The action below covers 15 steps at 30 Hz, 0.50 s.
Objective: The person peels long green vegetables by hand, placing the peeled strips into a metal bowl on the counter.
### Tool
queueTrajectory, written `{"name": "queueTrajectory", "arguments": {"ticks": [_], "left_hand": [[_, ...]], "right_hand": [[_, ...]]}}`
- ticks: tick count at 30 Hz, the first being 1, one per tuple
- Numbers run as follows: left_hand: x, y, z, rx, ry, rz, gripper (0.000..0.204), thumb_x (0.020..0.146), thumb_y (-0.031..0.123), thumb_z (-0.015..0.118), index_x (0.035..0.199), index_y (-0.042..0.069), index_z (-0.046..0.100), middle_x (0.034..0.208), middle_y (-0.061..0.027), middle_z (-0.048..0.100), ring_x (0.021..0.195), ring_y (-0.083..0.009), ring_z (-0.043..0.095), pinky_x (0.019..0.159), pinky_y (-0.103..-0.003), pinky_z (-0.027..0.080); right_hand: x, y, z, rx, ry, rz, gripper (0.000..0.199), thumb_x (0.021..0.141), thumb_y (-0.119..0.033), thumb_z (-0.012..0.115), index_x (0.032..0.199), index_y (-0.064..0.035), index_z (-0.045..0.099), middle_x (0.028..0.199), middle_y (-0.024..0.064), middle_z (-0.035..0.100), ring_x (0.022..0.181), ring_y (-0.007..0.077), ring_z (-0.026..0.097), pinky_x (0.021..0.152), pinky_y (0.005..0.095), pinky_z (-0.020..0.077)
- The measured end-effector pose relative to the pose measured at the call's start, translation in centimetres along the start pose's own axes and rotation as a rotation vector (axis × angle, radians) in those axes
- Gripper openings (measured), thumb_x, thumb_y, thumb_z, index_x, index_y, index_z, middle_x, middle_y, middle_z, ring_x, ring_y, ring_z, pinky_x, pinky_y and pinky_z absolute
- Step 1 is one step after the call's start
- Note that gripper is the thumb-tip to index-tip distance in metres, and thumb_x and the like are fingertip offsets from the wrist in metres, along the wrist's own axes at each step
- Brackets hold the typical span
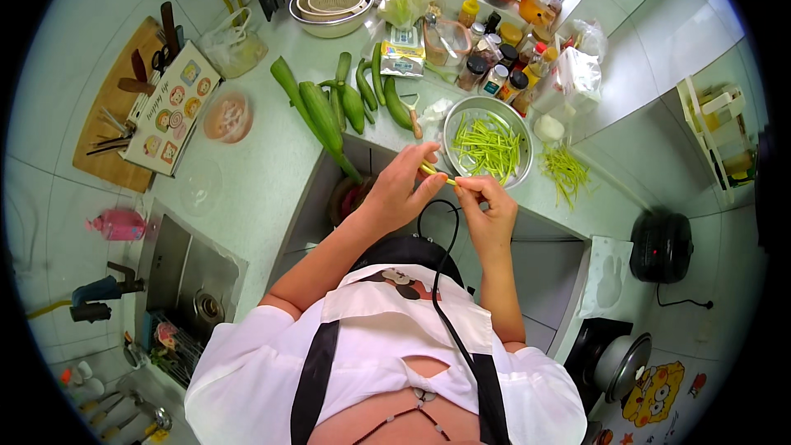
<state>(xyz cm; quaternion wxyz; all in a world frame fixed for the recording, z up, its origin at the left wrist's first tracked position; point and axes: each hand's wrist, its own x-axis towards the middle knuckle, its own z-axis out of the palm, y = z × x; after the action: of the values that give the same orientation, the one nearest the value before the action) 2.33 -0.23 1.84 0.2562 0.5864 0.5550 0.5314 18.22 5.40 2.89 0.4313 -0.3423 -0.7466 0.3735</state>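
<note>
Both my hands meet in front of the counter's near edge, holding one thin yellow-green vegetable stalk [438,173] between them. My left hand [404,184] pinches its left part, and my right hand [487,202] grips the right end with thumb and fingertips. Just beyond my right hand, a round metal bowl [451,133] contains many short green stalk pieces [488,147]. More long thin stalks [565,173] lie in a loose pile right of that bowl. A peeler [414,118] with a wooden handle rests on the counter beyond my left hand.
Large green gourds [320,115] and smaller green vegetables [353,105] lie left of the bowl. Seasoning jars [494,80] crowd the counter behind it. A sink [194,280] sits at left, a knife block [175,107] farther back, a black cooker [661,247] at right.
</note>
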Motion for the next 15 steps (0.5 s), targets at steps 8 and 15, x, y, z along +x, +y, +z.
{"name": "queueTrajectory", "arguments": {"ticks": [8, 15], "left_hand": [[-0.1, -0.6, 0.6, 0.068, 0.017, 0.086, 0.033, 0.093, 0.012, 0.048, 0.122, -0.001, 0.043, 0.096, -0.0117, 0.055, 0.083, -0.0189, 0.055, 0.073, -0.028, 0.047], [-0.6, -1.0, 1.2, 0.018, -0.047, 0.027, 0.031, 0.094, 0.009, 0.045, 0.123, 0.0, 0.045, 0.097, -0.0103, 0.059, 0.079, -0.0164, 0.057, 0.074, -0.028, 0.047]], "right_hand": [[-0.2, 0.0, 0.1, -0.037, 0.003, 0.012, 0.008, 0.078, -0.005, 0.068, 0.085, -0.0036, 0.066, 0.071, 0.0036, 0.061, 0.056, 0.0084, 0.05, 0.051, 0.0218, 0.0395], [-0.7, 0.1, 0.1, -0.044, -0.024, 0.057, 0.009, 0.078, -0.002, 0.068, 0.087, -0.0014, 0.067, 0.074, 0.0039, 0.063, 0.062, 0.007, 0.054, 0.056, 0.0202, 0.0431]]}}
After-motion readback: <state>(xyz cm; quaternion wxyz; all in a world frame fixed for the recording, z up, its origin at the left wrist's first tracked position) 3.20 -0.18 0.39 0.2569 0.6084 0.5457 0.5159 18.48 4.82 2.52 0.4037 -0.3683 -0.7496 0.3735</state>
